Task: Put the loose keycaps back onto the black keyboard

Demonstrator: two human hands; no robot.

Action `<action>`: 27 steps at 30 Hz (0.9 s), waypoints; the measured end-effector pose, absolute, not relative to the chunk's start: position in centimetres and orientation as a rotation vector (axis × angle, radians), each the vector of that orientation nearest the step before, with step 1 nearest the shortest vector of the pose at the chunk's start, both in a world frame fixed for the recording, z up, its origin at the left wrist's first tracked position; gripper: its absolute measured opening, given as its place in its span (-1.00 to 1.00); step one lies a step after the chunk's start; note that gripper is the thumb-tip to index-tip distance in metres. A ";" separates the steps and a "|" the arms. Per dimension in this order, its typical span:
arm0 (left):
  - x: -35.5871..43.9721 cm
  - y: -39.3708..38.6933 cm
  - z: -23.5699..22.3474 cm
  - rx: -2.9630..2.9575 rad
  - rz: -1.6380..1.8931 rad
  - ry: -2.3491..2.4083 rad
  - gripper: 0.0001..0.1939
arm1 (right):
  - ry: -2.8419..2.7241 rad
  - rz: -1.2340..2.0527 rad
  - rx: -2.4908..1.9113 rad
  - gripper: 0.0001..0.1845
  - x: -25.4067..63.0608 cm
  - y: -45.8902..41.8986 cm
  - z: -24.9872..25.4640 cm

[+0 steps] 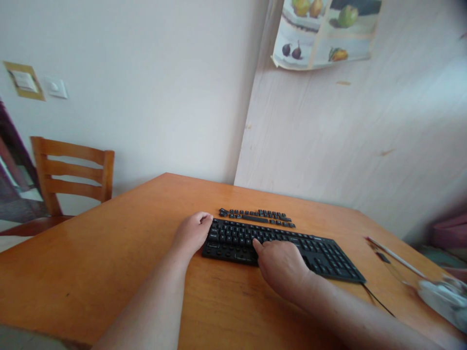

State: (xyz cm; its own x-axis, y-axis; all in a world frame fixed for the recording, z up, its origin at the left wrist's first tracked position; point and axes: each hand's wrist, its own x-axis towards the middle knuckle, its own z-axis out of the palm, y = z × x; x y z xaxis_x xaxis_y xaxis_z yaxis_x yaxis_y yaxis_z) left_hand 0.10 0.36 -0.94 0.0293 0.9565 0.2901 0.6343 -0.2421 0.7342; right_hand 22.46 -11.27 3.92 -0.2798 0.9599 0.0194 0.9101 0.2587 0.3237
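A black keyboard (321, 257) lies on the wooden table, its lower left rows bare of keycaps. My left hand (195, 231) is closed at the keyboard's upper left corner, holding that end. Over the middle of the keys, my right hand (282, 265) rests with its fingers curled and a tip touching the key rows. What lies under those fingers is hidden. Behind the keyboard, several loose black keycaps (264, 213) sit in rows, along with a long spacebar keycap (254, 218).
The wooden table (120, 253) reaches back to the wall. At its right lie a thin stick (396, 256), a small dark object (383, 257) and a blurred whitish bundle (443, 296). The keyboard cable (377, 297) trails right. A wooden chair (75, 170) stands at the left.
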 end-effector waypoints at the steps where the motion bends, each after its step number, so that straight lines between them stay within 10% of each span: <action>1: 0.1 0.4 -1.0 1.912 1.082 1.609 -0.63 | 2.356 0.410 1.778 -0.58 22.6 -11.2 4.1; 27: -0.1 0.6 -1.4 1.908 1.093 1.603 -0.61 | 2.476 0.246 1.844 -0.61 23.7 -11.3 5.7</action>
